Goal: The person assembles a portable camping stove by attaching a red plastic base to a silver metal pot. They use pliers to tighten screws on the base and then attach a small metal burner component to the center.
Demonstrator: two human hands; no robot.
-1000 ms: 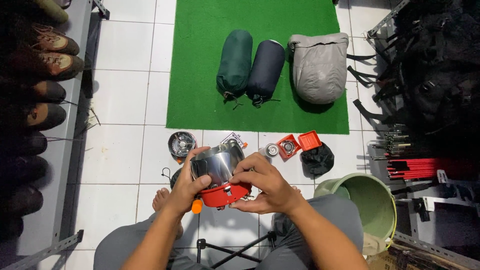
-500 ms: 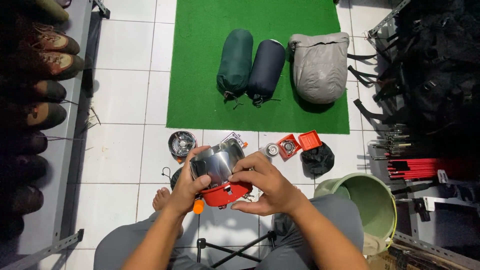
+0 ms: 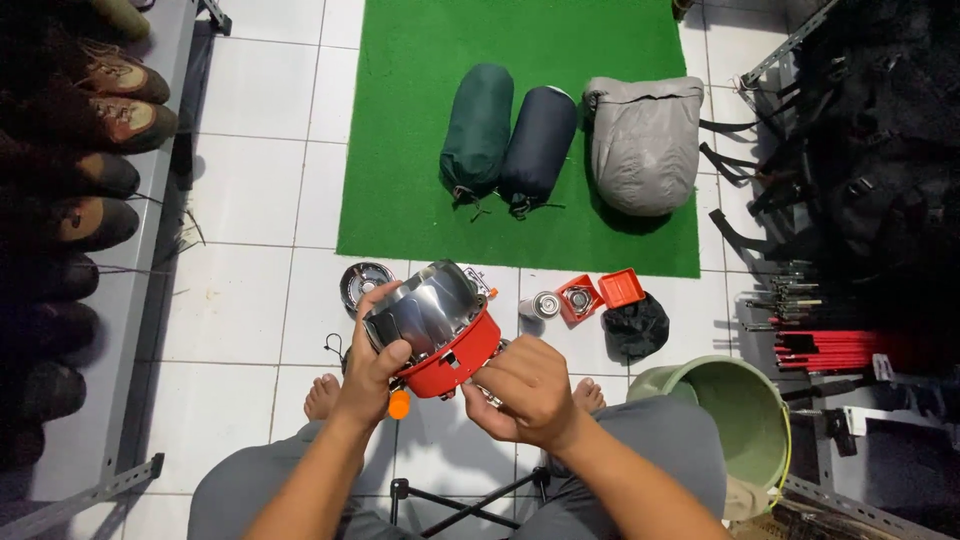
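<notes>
Red-based round camp stove with shiny metal windshield [image 3: 432,330]: your left hand [image 3: 372,372] grips its rim while your right hand [image 3: 522,392] pinches underneath; next, likely steady turning.

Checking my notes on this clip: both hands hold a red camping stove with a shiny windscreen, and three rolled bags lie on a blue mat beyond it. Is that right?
Not quite. The mat is green, not blue, as the head view shows. The rest holds: the left hand and right hand hold the red camping stove with its shiny windscreen, and three rolled bags lie on the mat beyond it.
</notes>
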